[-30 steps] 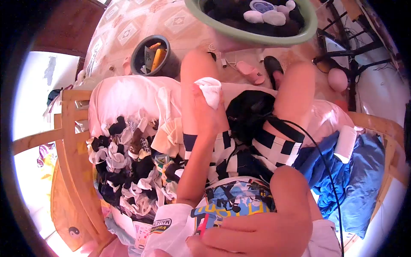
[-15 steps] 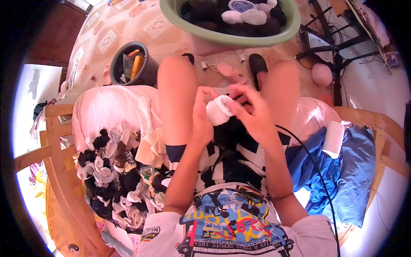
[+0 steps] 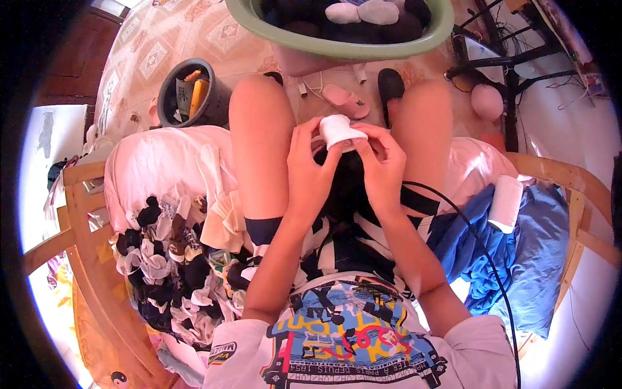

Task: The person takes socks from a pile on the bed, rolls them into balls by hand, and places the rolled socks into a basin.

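Between my knees, both hands hold a white sock (image 3: pixel 338 131) that is folded into a small bundle. My left hand (image 3: pixel 308 159) grips its left side, with the thumb at the lower edge. The fingers and thumb of my right hand (image 3: pixel 383 159) pinch the opening on its right. A heap of loose black, white and grey socks (image 3: pixel 155 254) lies by my left thigh. Beyond my knees stands a green-rimmed basin (image 3: pixel 363 50) holding dark and light sock bundles.
A grey bucket (image 3: pixel 167 97) with yellow packets stands on the floor at the left. Blue cloth (image 3: pixel 534 240) and a white roll (image 3: pixel 505 204) lie at the right. A black cable (image 3: pixel 476 243) runs past my right arm. A pink slipper (image 3: pixel 345 102) lies ahead.
The sock bundle has turned and moved slightly up, away from my body. My right hand has shifted from above its opening to grip the right edge. The view has tilted slightly.
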Motion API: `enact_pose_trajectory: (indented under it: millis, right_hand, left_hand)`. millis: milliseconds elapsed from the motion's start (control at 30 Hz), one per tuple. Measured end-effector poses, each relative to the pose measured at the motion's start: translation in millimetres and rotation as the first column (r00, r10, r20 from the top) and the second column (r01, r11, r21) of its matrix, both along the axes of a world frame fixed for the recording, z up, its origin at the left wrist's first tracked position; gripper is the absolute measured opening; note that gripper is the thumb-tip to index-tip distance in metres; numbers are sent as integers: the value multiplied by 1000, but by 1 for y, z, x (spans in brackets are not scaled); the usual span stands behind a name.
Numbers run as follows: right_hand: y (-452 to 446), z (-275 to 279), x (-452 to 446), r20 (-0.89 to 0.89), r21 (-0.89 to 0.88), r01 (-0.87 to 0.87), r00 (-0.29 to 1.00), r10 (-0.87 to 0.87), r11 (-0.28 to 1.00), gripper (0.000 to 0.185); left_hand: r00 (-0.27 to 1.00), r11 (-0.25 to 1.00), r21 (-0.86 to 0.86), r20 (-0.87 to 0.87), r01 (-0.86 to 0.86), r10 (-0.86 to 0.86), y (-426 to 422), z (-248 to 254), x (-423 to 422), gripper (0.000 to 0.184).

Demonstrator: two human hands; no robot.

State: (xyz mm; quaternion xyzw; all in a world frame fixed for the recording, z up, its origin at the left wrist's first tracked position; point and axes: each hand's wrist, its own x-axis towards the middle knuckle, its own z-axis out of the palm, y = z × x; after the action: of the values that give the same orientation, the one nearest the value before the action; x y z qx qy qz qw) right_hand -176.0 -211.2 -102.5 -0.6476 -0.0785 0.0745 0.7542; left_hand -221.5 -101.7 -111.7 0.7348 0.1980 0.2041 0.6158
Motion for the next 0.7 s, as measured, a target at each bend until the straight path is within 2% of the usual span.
enact_pose_trajectory:
  millis: [33, 100, 133, 200, 233, 300, 333, 367, 400, 433, 467, 500, 533, 600, 633, 700]
  right_hand:
    - [-2, 0, 1, -57, 5, -10, 998, 10, 1000, 16]
    - [-4, -3, 1, -116, 5, -16, 993, 17, 1000, 17]
    - [-4, -6, -1, -191, 72, -27, 981, 40, 997, 18]
    - [-2, -9, -3, -264, 142, -34, 962, 71, 989, 20]
    - [0, -9, -5, -311, 188, -75, 941, 131, 979, 20]
    - [4, -9, -6, -354, 237, -112, 915, 193, 965, 21]
    - [6, -7, -4, -379, 311, -138, 889, 256, 940, 20]
    - [9, -5, -2, -399, 383, -158, 860, 317, 910, 18]
    - [11, -5, 0, -403, 380, -156, 859, 315, 912, 18]
    - [14, -5, 2, -477, 438, -90, 820, 316, 895, 18]
    - [15, -6, 4, -545, 487, -20, 775, 321, 873, 17]
    - [15, -7, 5, -546, 483, -19, 775, 318, 875, 17]
    - [14, -9, 5, -557, 466, -23, 769, 314, 885, 16]
    - [14, -13, 6, -567, 451, -30, 763, 312, 892, 15]
    - [12, -14, 7, -572, 432, -50, 757, 316, 901, 15]
    - [10, -14, 6, -581, 414, -71, 746, 324, 907, 15]
  left_hand:
    - [1000, 1000, -4, -3, 3, -3, 0, 0, -1, 39]
    - [990, 996, 89, -141, 24, -12, 1, 0, -3, 27]
    - [990, 996, 86, -144, 26, -13, 1, -5, -3, 27]
    - [996, 954, -301, -85, 1, -28, 4, -19, -1, 28]
    - [996, 954, -300, -88, -1, -27, 7, -21, 0, 28]
    - [997, 770, -632, -47, -81, 66, 11, -21, 2, 33]
    - [997, 770, -633, -49, -82, 66, 13, -18, 2, 33]
    - [994, 698, -708, -55, -103, 90, 15, -14, 2, 32]
    - [992, 617, -777, -65, -121, 112, 17, -12, 2, 32]
    - [992, 614, -780, -67, -122, 111, 18, -15, 1, 32]
    - [995, 557, -825, -56, -96, 88, 19, -21, 0, 31]
    - [997, 498, -865, -43, -70, 66, 20, -23, 0, 30]
    - [997, 494, -866, -43, -70, 66, 21, -23, -3, 30]
    - [996, 171, -982, 87, 80, 34, 24, -21, -8, 31]
    - [970, 9, -970, 242, 242, -7, 30, -31, -10, 32]
    - [969, -11, -969, 246, 246, 4, 30, -30, -17, 32]
